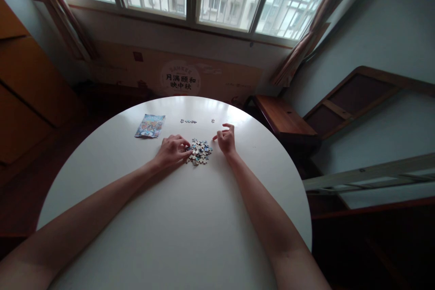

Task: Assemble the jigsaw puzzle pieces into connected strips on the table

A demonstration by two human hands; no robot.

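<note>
A heap of small jigsaw puzzle pieces (200, 152) lies on the round white table (176, 217), some with pale backs up and others with blue print showing. My left hand (171, 150) rests against the heap's left edge, thumb and fingers apart and touching pieces. Just right of the heap, my right hand (225, 139) is raised with fingers loosely bent and spread, and no piece shows in it. Beyond the heap lies a short row of puzzle pieces (188, 121). A single puzzle piece (213, 121) sits to the right of that row.
A colourful printed packet (150, 126) lies flat at the table's far left. Past the table stand a wooden stool or bench (285, 115) on the right and an orange cabinet (34, 95) on the left. A printed cardboard panel (217, 77) is below the barred window.
</note>
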